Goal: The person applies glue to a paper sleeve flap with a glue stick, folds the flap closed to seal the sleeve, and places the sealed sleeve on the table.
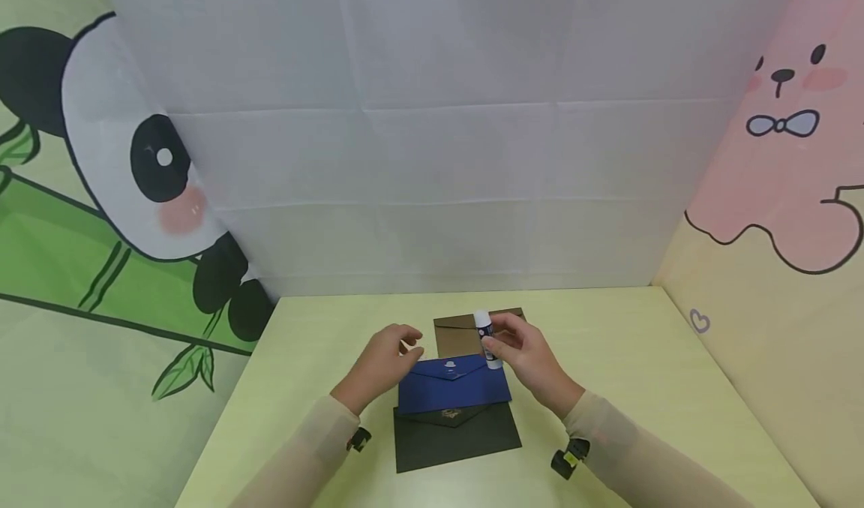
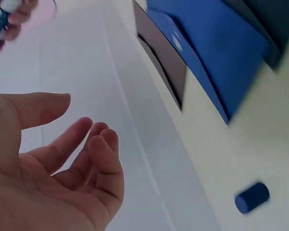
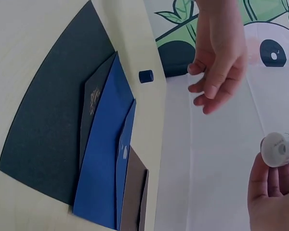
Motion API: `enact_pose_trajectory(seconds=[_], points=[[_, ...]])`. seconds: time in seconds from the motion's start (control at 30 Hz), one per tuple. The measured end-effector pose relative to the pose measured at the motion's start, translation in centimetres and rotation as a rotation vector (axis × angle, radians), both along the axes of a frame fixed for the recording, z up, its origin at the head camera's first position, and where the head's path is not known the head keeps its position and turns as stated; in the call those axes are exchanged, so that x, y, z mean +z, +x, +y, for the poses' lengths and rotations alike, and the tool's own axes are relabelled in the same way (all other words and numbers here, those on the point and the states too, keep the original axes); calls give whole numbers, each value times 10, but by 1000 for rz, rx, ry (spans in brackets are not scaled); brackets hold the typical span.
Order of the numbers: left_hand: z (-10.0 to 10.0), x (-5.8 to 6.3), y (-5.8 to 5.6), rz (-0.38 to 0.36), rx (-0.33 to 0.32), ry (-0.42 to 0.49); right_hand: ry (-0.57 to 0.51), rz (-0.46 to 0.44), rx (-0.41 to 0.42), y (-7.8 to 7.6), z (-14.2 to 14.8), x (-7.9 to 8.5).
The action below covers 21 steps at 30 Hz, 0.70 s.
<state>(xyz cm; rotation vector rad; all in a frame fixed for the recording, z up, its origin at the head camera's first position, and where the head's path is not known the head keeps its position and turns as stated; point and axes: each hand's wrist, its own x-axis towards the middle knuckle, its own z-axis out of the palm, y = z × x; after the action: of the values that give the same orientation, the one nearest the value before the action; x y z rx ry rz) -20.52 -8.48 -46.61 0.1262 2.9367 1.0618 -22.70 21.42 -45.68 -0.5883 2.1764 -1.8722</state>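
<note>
My right hand (image 1: 529,350) pinches a white glue stick (image 1: 482,322) with a dark label between thumb and fingers, holding it nearly upright over the envelopes. Its white round end (image 3: 275,150) shows in the right wrist view. My left hand (image 1: 383,362) holds nothing; its fingers bend loosely near the blue envelope's upper left corner. That blue envelope (image 1: 448,397) overlaps a black envelope (image 1: 459,444) in front and a brown envelope (image 1: 455,341) behind. A small dark blue cap (image 2: 253,197) lies on its side on the table, hidden in the head view.
The pale table (image 1: 648,403) runs back to a white cloth wall (image 1: 459,155). A panda print (image 1: 115,148) covers the left side wall, and a pink animal print (image 1: 776,170) the right one. Each forearm wears a small black wrist camera (image 1: 570,457).
</note>
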Motion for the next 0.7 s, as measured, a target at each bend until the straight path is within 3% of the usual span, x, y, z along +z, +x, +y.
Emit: enact_pose_trajectory(seconds=[0.13,0.37,0.7], points=[[-29,-6,-9,-19,69,-97,13,16,-19,0,1,-2],[-68,-21,-16,-54,93,-328,27,24,-30,-3,3,-4],[-96,-45,-25,-119,100,-383,58,41,-32,-4,5,-5]])
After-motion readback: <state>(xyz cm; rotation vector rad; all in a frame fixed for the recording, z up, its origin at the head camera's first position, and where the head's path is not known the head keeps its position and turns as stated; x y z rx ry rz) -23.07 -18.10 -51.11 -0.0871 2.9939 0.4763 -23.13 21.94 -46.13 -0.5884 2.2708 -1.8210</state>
